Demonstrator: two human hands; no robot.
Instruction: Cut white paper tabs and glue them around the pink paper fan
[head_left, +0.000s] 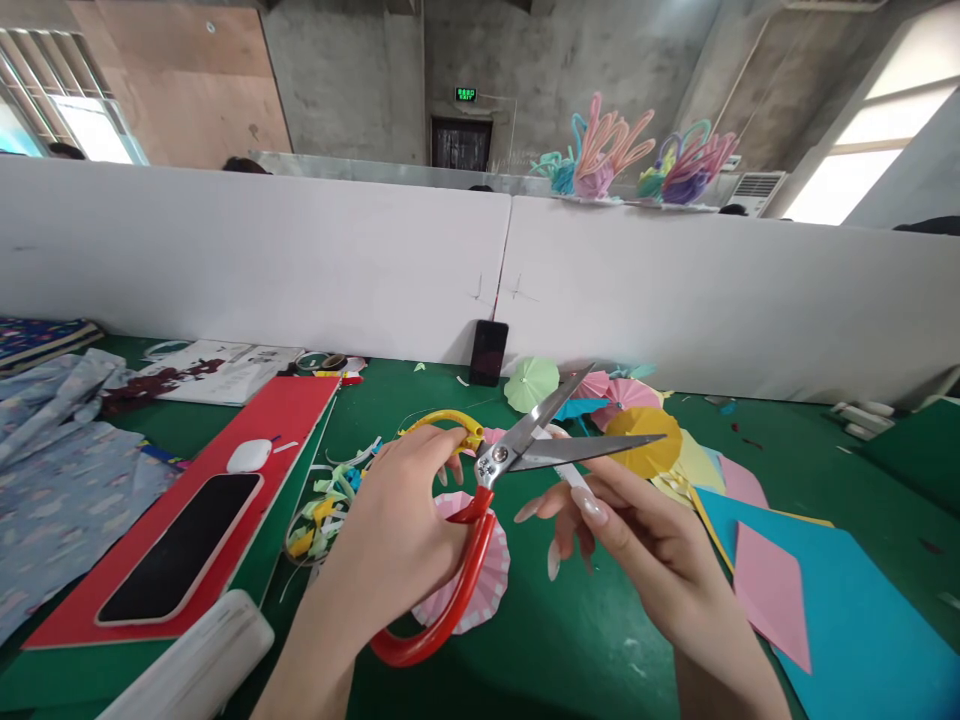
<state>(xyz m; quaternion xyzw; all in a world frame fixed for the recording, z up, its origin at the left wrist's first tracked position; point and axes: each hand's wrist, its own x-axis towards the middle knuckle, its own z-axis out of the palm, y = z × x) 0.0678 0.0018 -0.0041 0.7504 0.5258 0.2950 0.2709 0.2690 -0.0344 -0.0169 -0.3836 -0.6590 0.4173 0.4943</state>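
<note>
My left hand is closed around the handles of a pair of scissors, one handle red and one yellow. The blades stand apart and point to the upper right. Between them passes a narrow white strip, its material unclear. My right hand pinches this strip between thumb and fingers, close to the lower blade. Below the scissors a pleated pink paper disc lies on the green table, partly hidden by my left hand and the red handle.
Folded paper umbrellas, including a green one and a yellow one, lie behind my hands. Blue card is at right. A paper-scrap pile, red board and phone are at left. A white partition stands behind.
</note>
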